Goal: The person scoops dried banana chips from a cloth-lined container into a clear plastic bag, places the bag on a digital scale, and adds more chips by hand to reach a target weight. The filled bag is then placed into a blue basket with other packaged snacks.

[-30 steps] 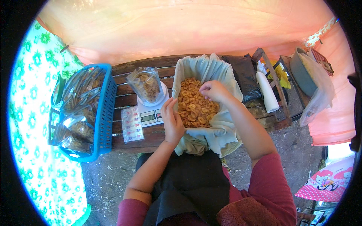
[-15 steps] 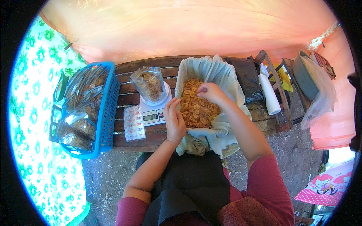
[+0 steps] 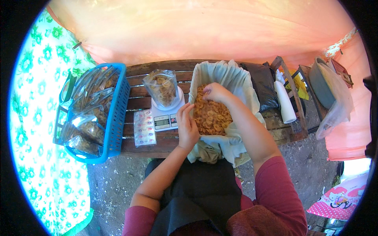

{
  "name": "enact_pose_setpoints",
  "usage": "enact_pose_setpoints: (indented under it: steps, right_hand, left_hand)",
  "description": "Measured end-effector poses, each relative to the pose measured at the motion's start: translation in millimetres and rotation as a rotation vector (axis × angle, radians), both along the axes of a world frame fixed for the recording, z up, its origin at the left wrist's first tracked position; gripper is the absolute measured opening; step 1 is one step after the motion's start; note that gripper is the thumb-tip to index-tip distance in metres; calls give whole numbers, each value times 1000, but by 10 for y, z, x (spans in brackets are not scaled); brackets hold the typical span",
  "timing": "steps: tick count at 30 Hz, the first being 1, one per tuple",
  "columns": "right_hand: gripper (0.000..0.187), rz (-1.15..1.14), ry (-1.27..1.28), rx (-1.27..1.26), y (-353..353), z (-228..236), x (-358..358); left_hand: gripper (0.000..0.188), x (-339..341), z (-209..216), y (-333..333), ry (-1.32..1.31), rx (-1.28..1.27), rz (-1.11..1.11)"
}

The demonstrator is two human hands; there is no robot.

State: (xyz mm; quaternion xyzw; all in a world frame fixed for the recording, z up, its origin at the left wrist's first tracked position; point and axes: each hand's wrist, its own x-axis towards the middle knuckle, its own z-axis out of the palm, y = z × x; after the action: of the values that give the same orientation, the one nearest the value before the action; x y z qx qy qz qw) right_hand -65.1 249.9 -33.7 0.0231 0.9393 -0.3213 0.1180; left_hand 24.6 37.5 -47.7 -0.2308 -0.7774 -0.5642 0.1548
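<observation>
My right hand (image 3: pixel 216 94) reaches into a cloth-lined basket (image 3: pixel 245 87). Its fingers are bent together at the surface of the brown fried chips (image 3: pixel 212 118); what is in them is hidden. Along the basket's left rim rests my left hand (image 3: pixel 189 128), fingers stretched out, holding nothing. Just left of it is a white kitchen scale (image 3: pixel 179 108) with a small display. A clear pouch (image 3: pixel 162 89), open at the top and partly filled with chips, stands upright on the scale's round plate.
A blue plastic basket (image 3: pixel 116 118) at the left holds several filled clear pouches (image 3: pixel 92 126). A sheet of small printed packets (image 3: pixel 145 128) lies beside the scale on the slatted wooden table (image 3: pixel 136 103). Right of the chips are a black bag (image 3: pixel 262 88) and a white roll (image 3: pixel 285 103).
The view has shifted slightly, moving the table things rightward in the picture. My right hand has moved left over the chips, toward the basket's left side. My left hand stays by the rim.
</observation>
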Motion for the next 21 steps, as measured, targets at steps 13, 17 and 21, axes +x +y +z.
enact_pose_setpoints:
  steps: [13, 17, 21]
  right_hand:
    - [21, -191, -22, -515, -73, 836, 250]
    - [21, -51, 408, -424, -542, 1186, 35]
    - [24, 101, 546, -306, -1020, 1360, -251]
  left_hand:
    - [45, 16, 19, 8, -11, 25, 14]
    - [43, 20, 21, 7, 4, 44, 21]
    - [43, 19, 27, -2, -7, 6, 34]
